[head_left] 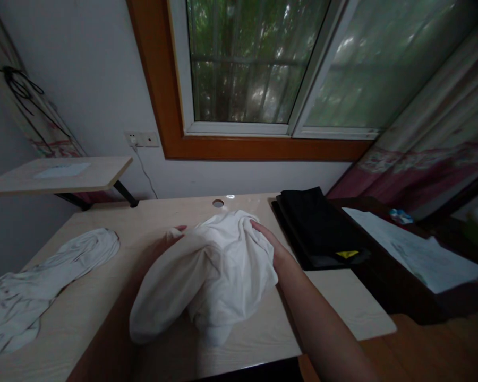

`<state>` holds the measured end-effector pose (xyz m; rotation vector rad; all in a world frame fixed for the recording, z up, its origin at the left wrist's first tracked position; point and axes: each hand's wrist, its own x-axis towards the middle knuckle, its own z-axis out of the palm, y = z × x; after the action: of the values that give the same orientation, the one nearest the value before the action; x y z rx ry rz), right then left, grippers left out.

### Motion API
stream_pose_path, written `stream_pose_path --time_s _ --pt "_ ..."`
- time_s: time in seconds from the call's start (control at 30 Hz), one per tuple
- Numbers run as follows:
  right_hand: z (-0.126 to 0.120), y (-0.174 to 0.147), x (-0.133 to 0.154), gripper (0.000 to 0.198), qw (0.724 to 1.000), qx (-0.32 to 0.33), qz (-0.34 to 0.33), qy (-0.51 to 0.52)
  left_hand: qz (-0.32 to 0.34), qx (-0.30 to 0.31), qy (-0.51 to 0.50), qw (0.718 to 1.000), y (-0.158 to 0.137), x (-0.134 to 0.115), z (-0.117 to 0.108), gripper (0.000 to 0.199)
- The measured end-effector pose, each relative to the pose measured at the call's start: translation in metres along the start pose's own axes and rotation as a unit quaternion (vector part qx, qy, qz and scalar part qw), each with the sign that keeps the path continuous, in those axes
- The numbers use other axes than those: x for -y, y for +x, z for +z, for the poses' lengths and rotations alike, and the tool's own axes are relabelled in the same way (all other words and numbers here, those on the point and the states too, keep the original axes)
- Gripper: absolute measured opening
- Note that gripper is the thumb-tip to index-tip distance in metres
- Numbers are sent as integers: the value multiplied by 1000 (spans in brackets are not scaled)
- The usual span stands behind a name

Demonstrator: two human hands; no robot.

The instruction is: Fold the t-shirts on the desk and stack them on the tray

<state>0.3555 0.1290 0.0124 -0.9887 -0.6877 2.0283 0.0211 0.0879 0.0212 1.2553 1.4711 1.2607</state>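
Observation:
A bunched white garment [231,270] is held up over the pale wooden desk, one rounded fold of it hanging toward me on the left. I cannot make out what kind of garment it is. My left hand [169,241], partly behind that fold, is closed with a bit of the white fabric at its fingers. On the other side my right hand [269,241] grips the garment's upper right edge, its fingertips tucked into the folds.
Another crumpled white cloth [59,270] lies on the desk [143,215] at the left, below a raised shelf [99,175]. Folded black cloth [310,223] rests at the right. Beyond it are white papers [406,241]. A window [255,95] is above the desk's back edge.

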Motion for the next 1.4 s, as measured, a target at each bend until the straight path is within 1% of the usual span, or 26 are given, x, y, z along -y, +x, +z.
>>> stream_pose_path --time_s 0.07,0.1,0.13,0.2,0.23,0.3,0.37,0.4,0.43,0.5,0.6,0.7,0.83,0.9,0.97,1.0,1.03,1.1,1.13,1.17,1.23,1.27,1.3,1.33,1.37,1.4 --pt "-7 -6 8 43 999 -16 -19 -41 -26 11 -67 997 1 0 -14 57" --pt "-11 -8 12 44 997 -25 -40 -64 -32 1 -110 993 2 -1 -22 66" --pt "-15 -9 15 47 994 -31 -67 -86 -26 -25 -141 989 3 -1 -31 72" --pt "-21 -11 20 57 985 -30 -120 -125 10 -107 -149 983 5 0 -49 69" --pt "-24 -10 22 63 980 -24 -139 -140 38 -155 -124 979 5 0 -56 63" --pt "-29 -8 24 75 971 -25 -178 -157 104 -243 -38 964 5 2 -68 49" --pt "-33 -4 24 78 961 -57 -221 -156 153 -301 68 939 4 4 -76 40" --pt "-35 -2 24 75 955 -80 -243 -153 166 -312 118 928 4 5 -78 39" --pt "-36 1 23 72 948 -101 -261 -150 173 -310 163 921 4 7 -80 39" --pt "-38 5 21 67 939 -121 -281 -156 183 -279 236 913 7 14 -81 42" --pt "-39 7 19 66 930 -107 -289 -199 189 -208 321 905 14 26 -82 51" --pt "-39 6 17 71 917 -89 -282 -268 135 -150 379 903 19 38 -84 66" --pt "-44 4 17 85 889 -85 -250 -375 58 -101 420 900 16 42 -89 75" --pt "-48 3 18 97 866 -106 -216 -438 22 -88 426 900 10 41 -92 84" --pt "-50 2 19 100 837 -128 -183 -500 -35 -56 438 896 4 40 -96 87" --pt "-50 1 21 95 824 -128 -172 -524 -67 -29 444 893 1 39 -99 85" --pt "-50 -1 22 85 816 -118 -167 -541 -94 5 443 891 -2 38 -102 81" --pt "-50 -5 27 61 813 -68 -167 -553 -111 87 414 899 -6 38 -113 69" --pt "-50 -6 30 52 817 -39 -167 -550 -99 127 385 909 -6 37 -119 64" --pt "-50 -8 35 47 824 -12 -166 -541 -79 162 351 919 -5 36 -126 60" --pt "-50 -8 46 49 844 23 -157 -513 -34 200 293 934 2 33 -140 52" --pt "-49 -7 54 52 855 22 -156 -495 -20 199 279 939 7 31 -145 50" --pt "-49 -3 61 54 865 7 -163 -475 -12 180 272 945 14 29 -148 49" --pt "-47 2 69 56 871 -26 -181 -455 -10 145 273 951 21 26 -150 49" --pt "-45 8 76 58 872 -82 -218 -432 -13 95 278 956 29 23 -149 51" --pt "-41 15 83 59 862 -144 -266 -406 -14 32 283 959 37 20 -147 54"
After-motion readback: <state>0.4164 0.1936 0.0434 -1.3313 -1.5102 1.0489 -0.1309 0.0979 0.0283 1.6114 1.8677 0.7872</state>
